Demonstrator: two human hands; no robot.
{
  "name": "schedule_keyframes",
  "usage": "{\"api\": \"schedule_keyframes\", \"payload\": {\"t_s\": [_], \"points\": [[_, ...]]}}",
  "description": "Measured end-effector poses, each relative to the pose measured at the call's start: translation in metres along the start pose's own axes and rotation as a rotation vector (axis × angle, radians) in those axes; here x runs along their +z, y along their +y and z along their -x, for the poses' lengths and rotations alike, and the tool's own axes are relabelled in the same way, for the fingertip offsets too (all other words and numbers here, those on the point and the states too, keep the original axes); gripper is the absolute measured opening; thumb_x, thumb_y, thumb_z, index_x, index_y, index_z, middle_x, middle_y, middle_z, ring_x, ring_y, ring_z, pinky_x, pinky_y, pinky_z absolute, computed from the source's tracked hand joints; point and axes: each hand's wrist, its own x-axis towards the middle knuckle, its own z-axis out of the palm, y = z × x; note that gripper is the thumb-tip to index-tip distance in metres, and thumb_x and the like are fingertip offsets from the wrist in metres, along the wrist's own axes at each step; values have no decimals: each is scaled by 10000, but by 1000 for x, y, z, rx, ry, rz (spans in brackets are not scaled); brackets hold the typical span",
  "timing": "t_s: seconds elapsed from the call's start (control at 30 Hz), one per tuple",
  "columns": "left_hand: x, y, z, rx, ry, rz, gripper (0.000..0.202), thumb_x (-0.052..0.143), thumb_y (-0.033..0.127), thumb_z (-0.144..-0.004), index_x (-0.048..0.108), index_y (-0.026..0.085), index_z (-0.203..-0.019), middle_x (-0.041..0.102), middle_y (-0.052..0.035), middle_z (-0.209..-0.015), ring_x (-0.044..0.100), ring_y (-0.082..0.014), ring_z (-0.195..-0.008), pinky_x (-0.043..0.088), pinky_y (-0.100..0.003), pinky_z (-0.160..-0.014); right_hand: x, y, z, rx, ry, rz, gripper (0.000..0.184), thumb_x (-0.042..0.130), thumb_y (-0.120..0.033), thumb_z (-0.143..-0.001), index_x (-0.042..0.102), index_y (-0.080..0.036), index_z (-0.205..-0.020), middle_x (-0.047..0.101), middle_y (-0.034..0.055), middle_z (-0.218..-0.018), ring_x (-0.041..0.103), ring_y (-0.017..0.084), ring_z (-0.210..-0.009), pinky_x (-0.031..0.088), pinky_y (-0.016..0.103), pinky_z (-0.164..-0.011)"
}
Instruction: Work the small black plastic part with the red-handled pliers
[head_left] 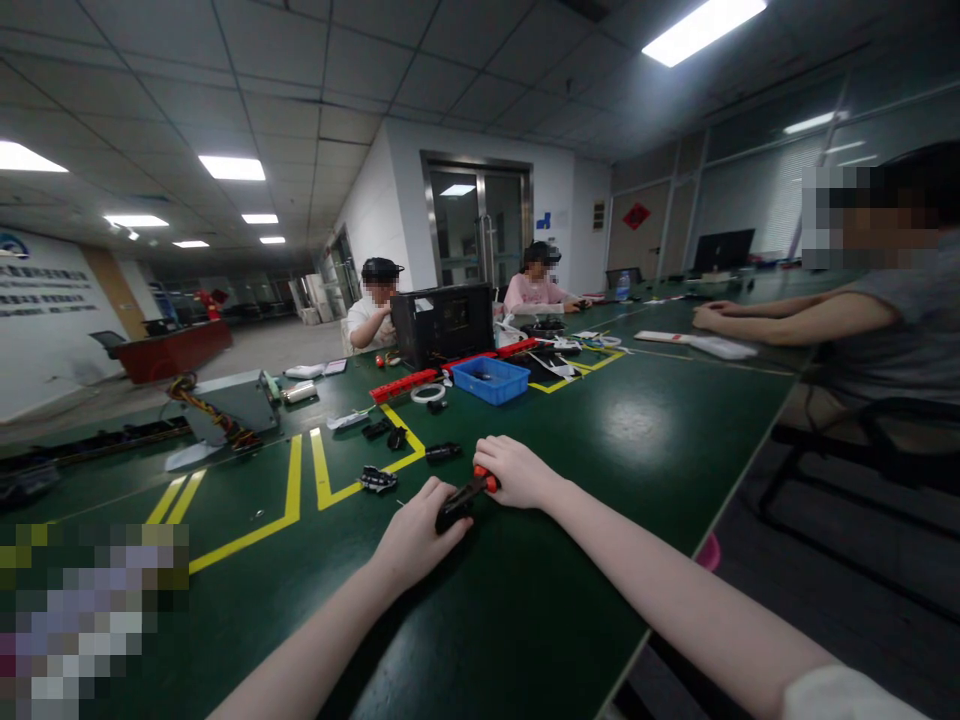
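Observation:
My left hand (416, 535) is closed over a small black part (452, 513) that rests on the green table (600, 440). My right hand (516, 470) grips a tool with a red and black handle (480, 486), its tip lying against the black part. Several other small black parts (377, 479) lie just beyond my hands, near the yellow floor-tape lines (322, 470) on the table.
A blue tray (491, 380), a red strip (405, 384), a black computer case (442, 322) and a power supply with coloured wires (217, 410) stand farther back. Two people sit at the far end, another person (862, 310) at the right. The table's edge runs along my right.

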Motion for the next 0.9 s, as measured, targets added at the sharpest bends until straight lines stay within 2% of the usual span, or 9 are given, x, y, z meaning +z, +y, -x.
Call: {"api": "schedule_keyframes", "payload": {"t_s": [0.2, 0.33, 0.43, 0.6, 0.9], "points": [[1, -4, -2, -13, 5, 60, 225, 576, 300, -837, 538, 210, -1039, 608, -43, -991, 620, -212, -871, 490, -332, -788, -1, 6, 2, 43, 45, -7, 112, 573, -175, -708, 517, -172, -805, 527, 62, -898, 446, 186, -822, 345, 295, -728], [4, -7, -1, -33, -13, 111, 339, 593, 274, -829, 492, 223, -1148, 642, -50, -1063, 625, -227, -951, 481, -351, -851, -1, 9, 4, 56, 27, 17, 104, 587, -192, -715, 522, -174, -793, 542, 54, -874, 451, 185, -824, 342, 290, -726], [6, -9, -1, -47, -27, 117, 417, 591, 275, -835, 452, 236, -1227, 622, -55, -1159, 610, -235, -1030, 467, -366, -903, 1, 8, 4, 48, -13, 56, 82, 578, -195, -727, 532, -174, -792, 558, 50, -869, 460, 186, -835, 335, 290, -719], [6, -12, -1, -38, -54, 100, 434, 581, 305, -848, 449, 257, -1259, 598, -42, -1233, 582, -237, -1103, 450, -369, -948, 5, 5, 2, 47, -77, 55, 77, 573, -228, -749, 554, -169, -794, 577, 54, -854, 478, 188, -845, 334, 294, -737], [10, -18, -2, -28, -20, 77, 538, 577, 306, -856, 378, 261, -1353, 547, -55, -1305, 544, -231, -1164, 421, -374, -988, 1, 7, 3, 99, -27, 53, 116, 593, -255, -740, 550, -169, -806, 572, 51, -858, 473, 185, -832, 329, 292, -729]]}}
